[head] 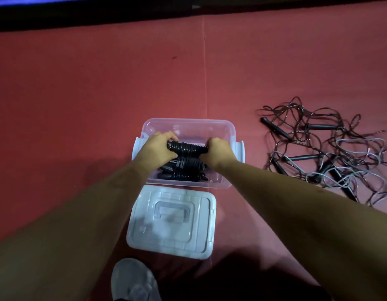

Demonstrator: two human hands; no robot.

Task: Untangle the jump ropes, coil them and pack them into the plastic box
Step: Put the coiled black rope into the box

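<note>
1. Head view, plastic box (228, 135): clear, open-topped, standing on the red floor mat (79, 94) straight ahead of me, with white latches on both short sides.
2. Coiled rope (187, 148): black, wound tightly into a bundle, held level over the box's middle, between my two hands.
3. My left hand (156, 147): fingers curled round the left end of the coiled rope, gripping it.
4. My right hand (217, 153): fingers curled round the right end of the same bundle, gripping it.
5. Packed ropes (183, 170): more dark coiled bundles lying inside the box, in its near half, under the one I hold.
6. Lid (172, 222): white, with a moulded handle, lying flat on the mat just beside the box's near edge.
7. Tangled ropes (327, 153): a loose heap of dark and grey cords with black handles, on the mat to the right of the box, apart from it.
8. Shoe (132, 279): grey, at the bottom edge, near the lid.
</note>
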